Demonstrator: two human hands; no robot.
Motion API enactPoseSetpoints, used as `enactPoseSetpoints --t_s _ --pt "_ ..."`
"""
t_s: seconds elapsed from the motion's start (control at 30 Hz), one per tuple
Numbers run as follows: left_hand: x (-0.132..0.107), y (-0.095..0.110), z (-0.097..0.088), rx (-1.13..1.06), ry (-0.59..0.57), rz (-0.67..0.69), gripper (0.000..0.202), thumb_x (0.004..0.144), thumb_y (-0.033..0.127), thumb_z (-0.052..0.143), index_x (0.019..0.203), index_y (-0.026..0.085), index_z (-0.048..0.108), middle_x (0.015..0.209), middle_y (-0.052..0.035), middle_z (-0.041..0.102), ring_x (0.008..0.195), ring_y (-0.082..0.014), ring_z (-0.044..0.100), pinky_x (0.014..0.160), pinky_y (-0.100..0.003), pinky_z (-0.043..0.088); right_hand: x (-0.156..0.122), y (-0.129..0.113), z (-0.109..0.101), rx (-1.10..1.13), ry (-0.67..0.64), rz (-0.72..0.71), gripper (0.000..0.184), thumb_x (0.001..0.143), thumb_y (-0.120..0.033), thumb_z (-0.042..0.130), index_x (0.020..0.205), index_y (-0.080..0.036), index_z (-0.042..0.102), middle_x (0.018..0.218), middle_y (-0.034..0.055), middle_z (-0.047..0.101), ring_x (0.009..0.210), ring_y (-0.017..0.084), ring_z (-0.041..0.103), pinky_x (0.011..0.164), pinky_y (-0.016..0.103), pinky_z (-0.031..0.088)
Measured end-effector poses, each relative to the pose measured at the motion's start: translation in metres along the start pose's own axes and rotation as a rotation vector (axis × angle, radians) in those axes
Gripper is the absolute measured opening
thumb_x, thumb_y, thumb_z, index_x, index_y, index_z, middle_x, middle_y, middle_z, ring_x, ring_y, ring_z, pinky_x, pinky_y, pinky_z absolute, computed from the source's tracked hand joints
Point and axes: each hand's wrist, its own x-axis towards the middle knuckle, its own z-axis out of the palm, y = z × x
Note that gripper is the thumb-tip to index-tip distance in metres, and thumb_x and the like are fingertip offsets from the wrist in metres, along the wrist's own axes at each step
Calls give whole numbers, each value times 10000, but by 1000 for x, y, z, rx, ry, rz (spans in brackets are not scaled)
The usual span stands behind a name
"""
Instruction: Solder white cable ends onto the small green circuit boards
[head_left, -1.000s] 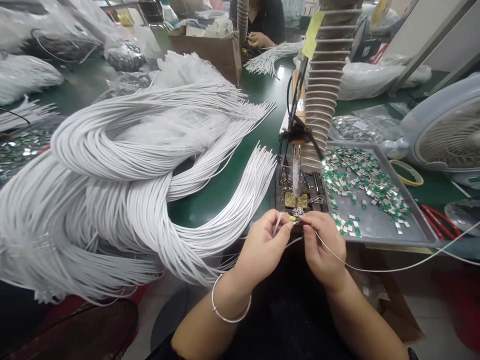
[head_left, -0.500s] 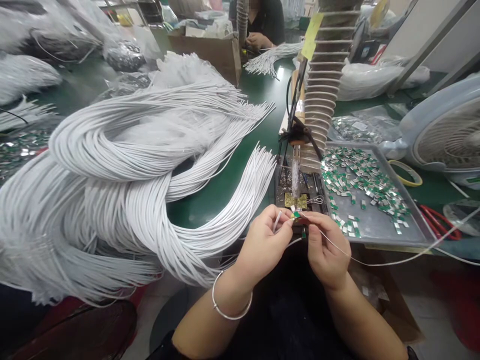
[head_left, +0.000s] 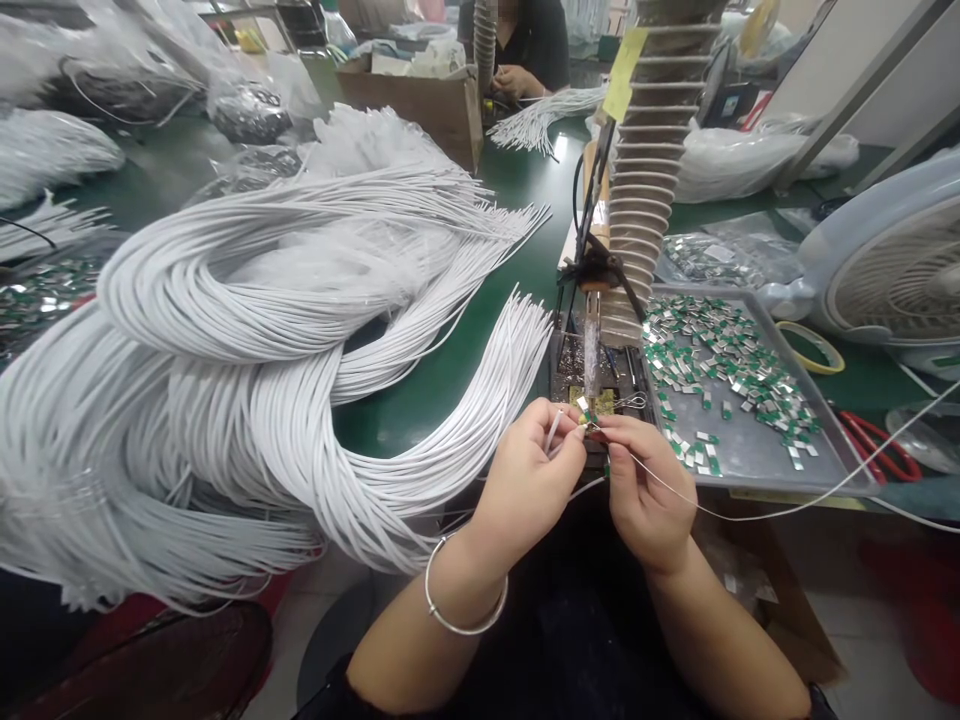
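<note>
My left hand pinches the end of a thin white wire, and a bangle circles that wrist. My right hand holds a second thin white wire that trails off to the right. Between my fingertips sits a tiny green and metal part, mostly hidden. Just above it hangs the tip of a vertical soldering iron. Below lies a gold-coloured pad on a dark work block.
A huge heap of white cables fills the left of the green bench. A metal tray of small green and silver parts lies to the right, beside red-handled pliers and a fan. A co-worker's hands work beyond a cardboard box.
Both my hands have risen slightly toward the iron tip, and the small green part now sits closer under it. The cables and tray have barely shifted.
</note>
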Motion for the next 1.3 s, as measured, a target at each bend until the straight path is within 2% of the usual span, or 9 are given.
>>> enactPoseSetpoints --t_s 0.2,0.43,0.7,0.9,1.03,1.17,1.3 --pt "-1 2 1 -8 9 16 63 774 170 547 735 176 498 873 0 582 671 -81 517 623 -207 429 1 -2 -1 -11 9 -3 228 848 -74 500 983 -217 616 943 60 699 893 190 674 760 358 569" --pt "-1 2 1 -37 25 51 106 772 162 551 693 180 483 901 -15 587 774 -100 562 710 -216 451 2 -3 0 -24 6 -11 224 846 -71 510 981 -213 619 929 64 696 896 189 670 771 362 568" --pt "-3 -1 1 -45 16 63 99 784 170 547 709 182 485 869 -5 579 684 -87 525 616 -207 433 4 -3 0 -26 8 -25 218 842 -68 513 973 -207 619 929 69 690 903 186 663 768 360 568" --pt "-5 -5 0 -41 16 77 139 787 168 549 672 182 472 900 -20 590 813 -116 581 734 -226 464 -2 -4 -3 -32 -22 3 206 854 -97 490 975 -211 613 930 74 691 892 201 669 761 390 574" --pt "-9 -16 -3 10 -16 62 116 818 203 538 716 188 485 892 -23 594 782 -129 576 702 -247 463 -6 -7 -8 -39 -30 5 193 858 -107 479 961 -203 610 870 67 686 821 190 670 711 366 572" --pt "-18 -25 -6 148 -85 88 132 878 242 485 757 191 498 865 -28 602 789 -143 564 743 -267 453 -12 -6 -18 -110 -8 61 205 864 -108 477 981 -211 611 800 35 678 694 157 656 640 311 555" --pt "-27 -30 -9 299 -166 141 213 939 273 391 820 187 545 875 -44 623 794 -153 566 766 -276 448 -7 4 -34 -235 23 133 221 882 -118 460 1015 -214 608 811 27 667 673 136 636 658 289 539"
